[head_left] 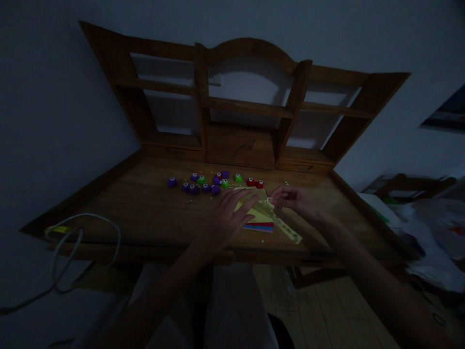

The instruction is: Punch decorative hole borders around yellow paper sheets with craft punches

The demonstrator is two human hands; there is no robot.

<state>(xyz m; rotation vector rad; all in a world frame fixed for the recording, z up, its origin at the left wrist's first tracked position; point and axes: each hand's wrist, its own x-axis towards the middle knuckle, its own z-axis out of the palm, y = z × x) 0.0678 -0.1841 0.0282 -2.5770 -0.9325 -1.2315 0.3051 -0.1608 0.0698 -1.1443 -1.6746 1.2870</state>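
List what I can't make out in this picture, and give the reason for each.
All in the head view:
Left part of the top yellow sheet: covered by the left hand.
Exactly what is at the fingertips of the right hand: too small and dim.
Pale bits on the desk: too small to identify.
One end of the white cable: cut off by the left edge.
Dark panel: cut off by the right edge.

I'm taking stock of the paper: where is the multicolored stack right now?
In the head view, the paper stack lies on the desk, just right of center, partly covered by the left hand, with the yellow strip at its right.
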